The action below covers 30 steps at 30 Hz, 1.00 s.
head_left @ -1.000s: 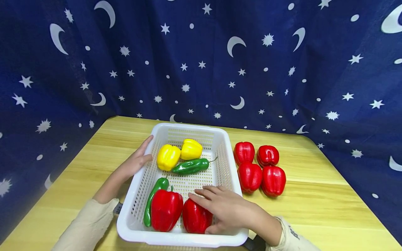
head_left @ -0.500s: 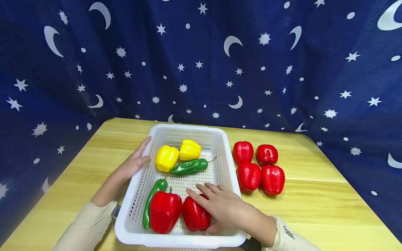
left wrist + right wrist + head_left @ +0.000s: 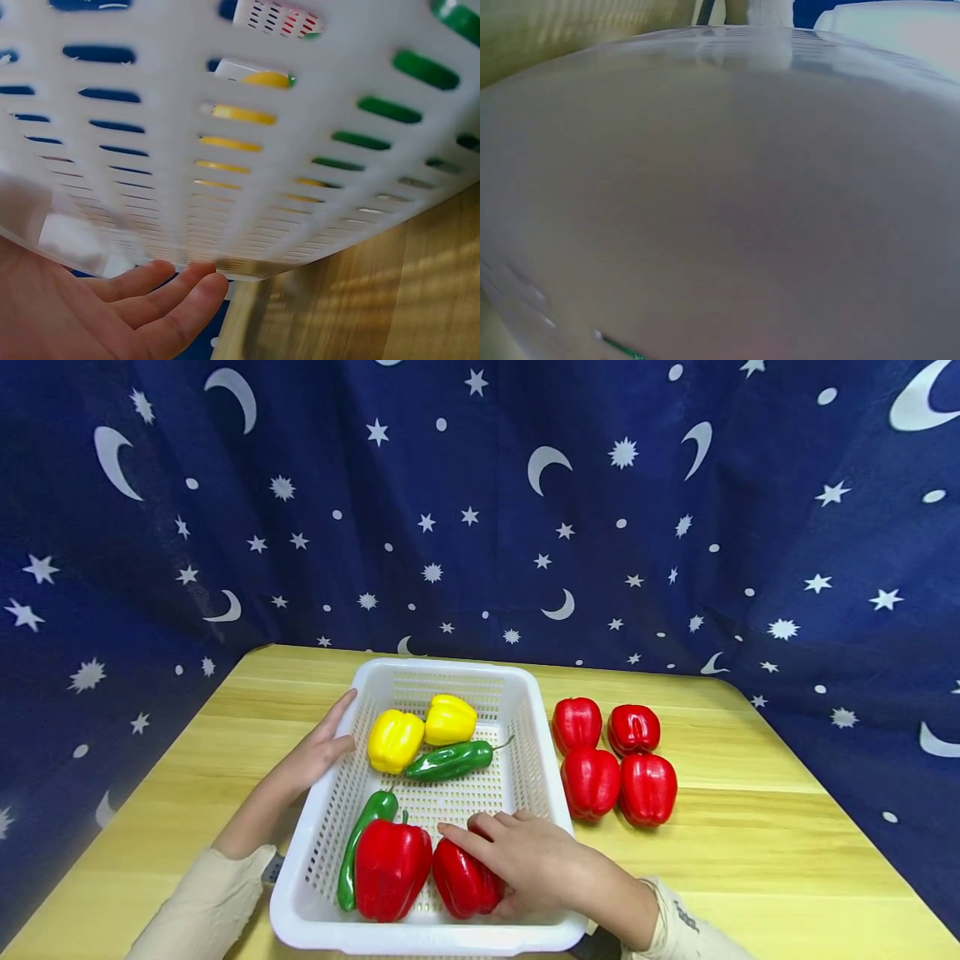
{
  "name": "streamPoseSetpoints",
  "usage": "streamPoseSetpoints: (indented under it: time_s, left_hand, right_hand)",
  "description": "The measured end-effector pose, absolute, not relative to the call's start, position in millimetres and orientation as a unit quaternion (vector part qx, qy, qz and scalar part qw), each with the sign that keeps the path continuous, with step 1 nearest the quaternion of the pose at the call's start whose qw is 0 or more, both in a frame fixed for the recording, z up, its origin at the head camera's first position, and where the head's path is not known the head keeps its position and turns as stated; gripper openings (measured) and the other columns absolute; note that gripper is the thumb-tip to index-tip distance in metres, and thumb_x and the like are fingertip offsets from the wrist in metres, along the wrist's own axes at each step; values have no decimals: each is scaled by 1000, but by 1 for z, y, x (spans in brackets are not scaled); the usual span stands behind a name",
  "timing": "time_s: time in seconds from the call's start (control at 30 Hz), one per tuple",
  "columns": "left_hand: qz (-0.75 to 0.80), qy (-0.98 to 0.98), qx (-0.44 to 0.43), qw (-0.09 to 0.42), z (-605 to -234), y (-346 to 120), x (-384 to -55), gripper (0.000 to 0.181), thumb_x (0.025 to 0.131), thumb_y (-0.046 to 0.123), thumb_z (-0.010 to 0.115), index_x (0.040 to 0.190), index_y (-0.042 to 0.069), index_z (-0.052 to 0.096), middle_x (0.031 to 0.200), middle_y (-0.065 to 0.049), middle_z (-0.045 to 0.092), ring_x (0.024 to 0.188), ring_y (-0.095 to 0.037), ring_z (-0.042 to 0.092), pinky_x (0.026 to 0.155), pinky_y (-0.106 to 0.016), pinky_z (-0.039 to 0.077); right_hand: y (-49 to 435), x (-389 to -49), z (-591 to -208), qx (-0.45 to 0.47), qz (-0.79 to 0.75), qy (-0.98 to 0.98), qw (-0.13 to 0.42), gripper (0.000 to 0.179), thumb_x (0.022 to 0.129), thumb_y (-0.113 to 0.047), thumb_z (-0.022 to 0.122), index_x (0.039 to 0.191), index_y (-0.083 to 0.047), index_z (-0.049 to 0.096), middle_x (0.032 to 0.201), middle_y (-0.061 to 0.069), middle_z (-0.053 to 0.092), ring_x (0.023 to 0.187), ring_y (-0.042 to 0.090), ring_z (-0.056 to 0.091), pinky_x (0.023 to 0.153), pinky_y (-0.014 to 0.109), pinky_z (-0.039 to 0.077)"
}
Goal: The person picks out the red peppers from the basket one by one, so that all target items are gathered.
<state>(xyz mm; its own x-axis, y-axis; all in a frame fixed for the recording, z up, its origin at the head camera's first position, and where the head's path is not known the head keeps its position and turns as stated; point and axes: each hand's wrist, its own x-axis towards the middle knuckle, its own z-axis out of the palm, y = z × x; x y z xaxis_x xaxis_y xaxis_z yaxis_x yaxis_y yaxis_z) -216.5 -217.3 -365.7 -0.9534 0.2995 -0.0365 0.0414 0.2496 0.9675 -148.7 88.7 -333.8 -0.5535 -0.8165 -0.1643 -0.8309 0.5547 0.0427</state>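
A dark blue cloth (image 3: 487,560) with white moons and stars hangs behind the yellow wood table (image 3: 765,852). On the table sits a white basket (image 3: 420,935) full of little holes. Your left hand (image 3: 318,756) is on the left side of the basket, with its fingers mostly straight and touching the rim. Your right hand (image 3: 536,864) is down inside the near right corner, with its fingers bent around the near red pepper (image 3: 459,883), holding it. That pepper is low in the basket. Just left of it is the big red pepper (image 3: 392,870), and next to that is the long green pepper (image 3: 362,847), by the left wall. Farther back you have the left yellow pepper (image 3: 394,741), the right yellow pepper (image 3: 451,720) and the other green pepper (image 3: 448,762), all close together. The four red peppers (image 3: 592,785) sit in a bunch on the table, to the right of the basket. Your right wrist view is mostly a pale blur.
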Motion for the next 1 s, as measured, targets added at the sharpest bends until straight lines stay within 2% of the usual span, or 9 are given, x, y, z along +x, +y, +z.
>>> streamPoseSetpoints:
  time_s: [0.23,0.5,0.8,1.0]
  left_hand:
    - [609,777,107,114,-365,-217,-216,75,88,5,31,146,31,-10,151,-25,1,111,-56,45,61,-49,57]
    - [603,783,109,110,-363,-217,-214,74,89,5,31,146,28,-10,150,-26,2,111,-56,45,61,-49,57]
    - [605,782,104,110,-362,-219,-211,75,89,5,32,146,31,-10,150,-26,1,111,-56,45,61,-49,57]
    - [603,782,110,112,-362,-219,-213,75,89,5,32,145,33,-10,151,-24,-1,113,-56,43,62,-49,57]
  right_hand:
    - [92,-149,-335,-486,31,872,48,85,68,-49,72,140,-27,32,114,-4,53,104,11,50,83,25,49]
    - [95,-150,-334,-494,10,869,42,85,67,-45,74,139,-28,33,110,-4,53,99,10,50,84,24,49]
    - [101,-155,-323,-514,-61,851,91,83,66,-40,75,138,-25,36,118,-5,52,105,8,49,81,20,50]
    - [111,-159,-313,-486,-103,859,123,85,62,-36,78,136,-27,38,123,-5,50,109,10,48,79,19,52]
